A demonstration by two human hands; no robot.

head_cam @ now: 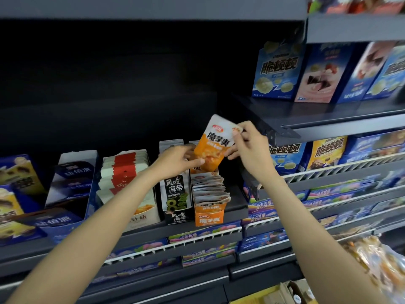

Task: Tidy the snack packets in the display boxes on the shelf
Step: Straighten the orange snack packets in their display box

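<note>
An orange and white snack packet is held tilted above the orange display box. My left hand grips its lower left corner, and my right hand pinches its upper right edge. The orange box holds several matching packets leaning in a row. To its left stands a black display box of seaweed packets. Further left is a white display box with red and white packets.
Blue display boxes sit at the left on the dark shelf. Blue snack cartons stand on the upper right shelf. Lower shelves hold rows of blue biscuit packs. A crinkly bag is at the bottom right.
</note>
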